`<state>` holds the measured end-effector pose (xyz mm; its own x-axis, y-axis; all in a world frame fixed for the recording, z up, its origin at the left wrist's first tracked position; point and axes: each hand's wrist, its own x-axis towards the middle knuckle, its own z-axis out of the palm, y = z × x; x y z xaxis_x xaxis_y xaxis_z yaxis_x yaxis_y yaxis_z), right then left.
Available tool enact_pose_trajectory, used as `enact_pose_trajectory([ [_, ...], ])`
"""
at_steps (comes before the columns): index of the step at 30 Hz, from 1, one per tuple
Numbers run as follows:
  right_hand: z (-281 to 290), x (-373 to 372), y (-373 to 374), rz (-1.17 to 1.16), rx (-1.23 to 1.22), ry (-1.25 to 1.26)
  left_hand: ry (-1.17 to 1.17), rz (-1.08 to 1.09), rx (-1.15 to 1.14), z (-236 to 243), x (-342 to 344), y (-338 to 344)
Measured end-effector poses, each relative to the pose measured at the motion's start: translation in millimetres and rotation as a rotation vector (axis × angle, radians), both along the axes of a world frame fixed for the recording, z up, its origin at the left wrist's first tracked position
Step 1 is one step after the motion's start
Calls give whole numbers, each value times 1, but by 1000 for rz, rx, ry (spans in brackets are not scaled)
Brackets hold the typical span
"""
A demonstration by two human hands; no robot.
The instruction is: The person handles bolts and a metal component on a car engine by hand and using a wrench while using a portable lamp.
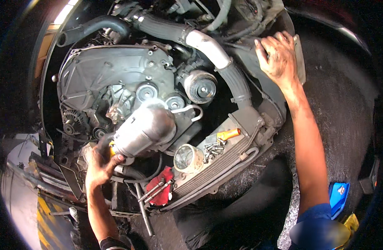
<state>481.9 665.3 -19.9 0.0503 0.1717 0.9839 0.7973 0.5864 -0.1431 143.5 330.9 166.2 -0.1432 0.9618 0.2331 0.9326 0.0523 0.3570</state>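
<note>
My left hand (pixel 100 164) is closed round the yellow grip of a work lamp (pixel 143 129) with a rounded metal shield. A white hook (pixel 190 110) sticks out from its far end. The lamp is held tilted over the near part of an engine (pixel 104 71), and bright light falls on the pulleys (pixel 147 91) beyond it. Up at the right, my right hand (pixel 278 56) rests on the edge of a dark body panel (pixel 299 54). Its thumb is spread from the bent fingers, and I see nothing held in it.
A radiator (pixel 212 168) carries a round tub (pixel 188 159), loose bolts (pixel 214 149) and an orange-handled tool (pixel 229 134). Metal extension bars (pixel 159 191) lie on a red cloth (pixel 162 199) beside a T-shaped bar (pixel 145 214). A thick hose (pixel 160 28) arches overhead; a blue tray (pixel 338 200) sits right.
</note>
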Motion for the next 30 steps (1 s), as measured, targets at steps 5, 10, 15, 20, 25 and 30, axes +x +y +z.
enact_pose_trajectory([
  [5,7,1,-6,-8,35,3,-65,19,127,40,-21,-2],
  [10,8,5,-12,2,-59,-20,35,12,208,69,-9,-12],
  [15,18,0,-22,24,-123,-38,76,-5,237,88,-8,-42],
  [20,19,-3,-25,-3,-142,-46,237,-86,273,99,-22,-69],
  [25,17,3,-23,-50,-180,-95,149,-75,272,110,-33,-99],
  [30,4,3,-11,-74,-222,-156,5,6,324,130,-71,-135],
])
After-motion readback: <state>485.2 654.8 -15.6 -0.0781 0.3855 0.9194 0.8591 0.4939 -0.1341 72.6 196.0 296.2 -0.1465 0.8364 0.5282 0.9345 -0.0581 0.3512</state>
